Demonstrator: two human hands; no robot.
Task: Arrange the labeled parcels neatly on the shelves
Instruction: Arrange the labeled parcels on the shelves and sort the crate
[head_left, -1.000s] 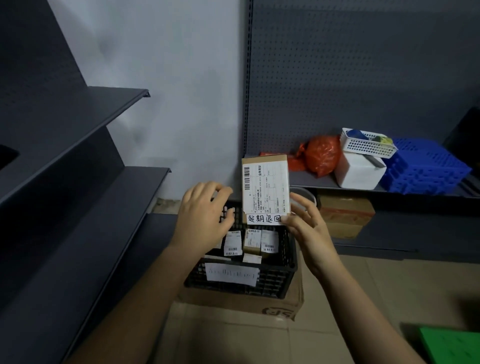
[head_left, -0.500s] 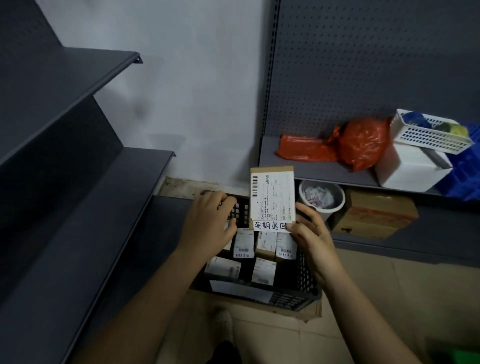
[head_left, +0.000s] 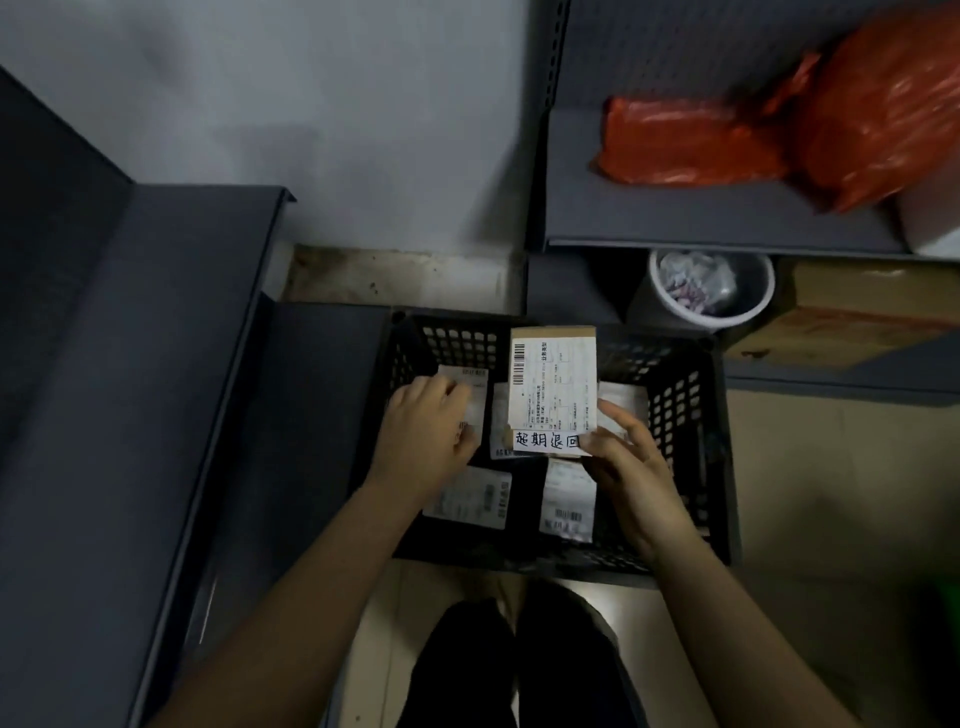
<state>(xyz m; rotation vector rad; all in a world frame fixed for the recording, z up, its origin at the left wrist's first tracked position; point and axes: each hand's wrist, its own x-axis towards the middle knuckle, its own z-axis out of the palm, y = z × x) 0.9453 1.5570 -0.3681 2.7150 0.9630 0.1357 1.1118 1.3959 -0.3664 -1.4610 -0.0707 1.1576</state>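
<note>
Just above a black perforated plastic crate (head_left: 675, 410), my right hand (head_left: 631, 467) pinches a brown cardboard parcel (head_left: 553, 387) by its lower corner, label facing me for reading, while my left hand (head_left: 423, 441) curls its fingers over a small white-labelled parcel (head_left: 475, 382) inside, seemingly to lift it.

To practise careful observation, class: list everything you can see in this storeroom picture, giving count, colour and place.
shelves: two units, dark grey, left and right
crate: one, black, centre, between them
held parcel: one, brown, white label, over the crate
crate parcels: at least five, white-labelled, inside the crate
bags: two, orange-red, on the right shelf
bin: one, white, under the right shelf
cardboard box: one, brown, right of the bin
left hand: one, on a crate parcel
right hand: one, pinching the held parcel
</note>
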